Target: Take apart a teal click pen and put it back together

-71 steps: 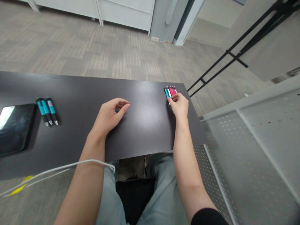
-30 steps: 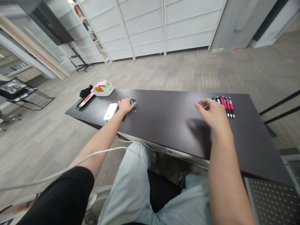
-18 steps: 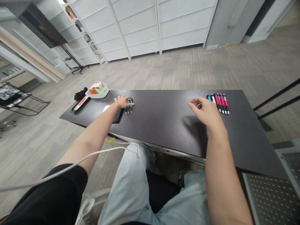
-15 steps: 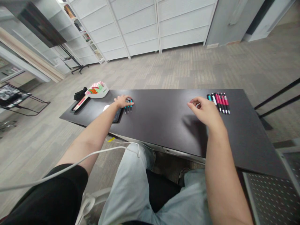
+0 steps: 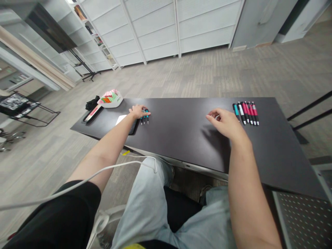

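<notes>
My left hand (image 5: 138, 111) is at the tops of several teal-and-black pens (image 5: 144, 120) on the left part of the dark table. Its fingers are stretched over the pens' upper ends and seem to touch them, with no clear grip. A dark flat device (image 5: 134, 127) lies partly under my left wrist. My right hand (image 5: 225, 123) hovers over the table on the right, its fingers loosely bent and apart, holding nothing. Beside it lies a row of pens: a teal pen (image 5: 236, 111), a white pen (image 5: 241, 113) and several pink pens (image 5: 250, 113), all with black parts.
On the table's (image 5: 176, 135) far left are a white basket (image 5: 116, 101) with colourful packets, a black bundle (image 5: 92, 103) and a long dark tray (image 5: 92, 114). A white cable (image 5: 103, 168) crosses my left arm. A perforated panel (image 5: 303, 218) stands at the lower right.
The whole view has shifted slightly to the right. Both hands keep nearly the same pose and place over the table, and the pens lie as before.
</notes>
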The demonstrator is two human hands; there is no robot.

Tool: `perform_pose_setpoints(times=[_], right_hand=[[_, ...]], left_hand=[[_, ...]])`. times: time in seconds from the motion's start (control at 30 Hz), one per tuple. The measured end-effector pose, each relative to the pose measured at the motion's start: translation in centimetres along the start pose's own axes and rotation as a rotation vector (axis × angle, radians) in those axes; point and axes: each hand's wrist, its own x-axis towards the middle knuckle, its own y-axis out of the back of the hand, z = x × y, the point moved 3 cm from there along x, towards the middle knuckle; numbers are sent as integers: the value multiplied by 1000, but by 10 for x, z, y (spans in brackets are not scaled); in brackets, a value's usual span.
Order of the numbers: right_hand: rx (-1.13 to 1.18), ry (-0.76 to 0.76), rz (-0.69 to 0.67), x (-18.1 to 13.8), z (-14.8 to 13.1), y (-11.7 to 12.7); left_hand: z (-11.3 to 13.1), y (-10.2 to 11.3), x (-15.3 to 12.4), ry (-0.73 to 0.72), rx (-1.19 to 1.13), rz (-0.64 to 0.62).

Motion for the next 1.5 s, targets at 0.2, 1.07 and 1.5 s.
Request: perform_pose_setpoints(times=[0.2,1.07,1.5], right_hand=[[1,15,-20,-2,1,-3],[200,163,-109,8,17,-35],[731,3,138,5,-21,-49]], left_hand=[[3,-2,-1,-2,-110,92],[117,-15,-34,-78,-1390,100],[218,-107,-107,-424,-1565,-111]])
